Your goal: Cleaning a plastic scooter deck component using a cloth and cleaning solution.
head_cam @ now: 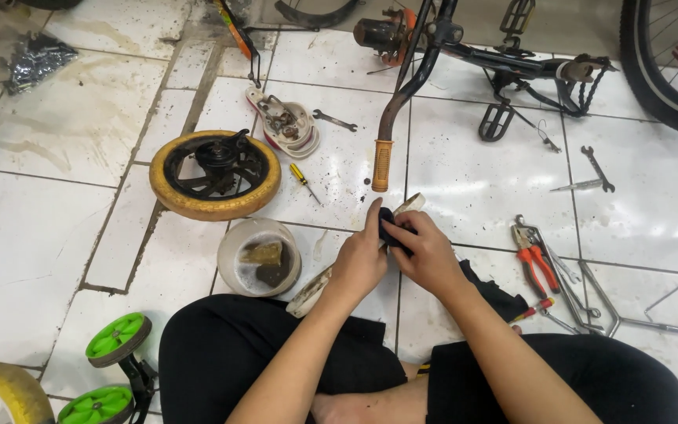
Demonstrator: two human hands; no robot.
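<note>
Gripping a dark cloth (392, 229), right hand (427, 255) fingers pinching, left hand (361, 261) clasping half-hidden cream part (314, 290).

We hold a long, curved, cream-white part (319, 289), shaped like a bicycle mudguard and smeared with grime. It slants across our lap from lower left to upper right: its lower end lies just beside the bowl of soapy water near our left knee, and its upper end (410, 204) pokes out above our fingers, close below the orange handlebar grip. Its middle is hidden under our hands. Against that upper stretch we press a small dark cloth (390, 228), bunched into a wad and pinched between both hands, so only a dark blue-black fold of it shows. Part and cloth touch, both raised off the tiled floor.
</note>
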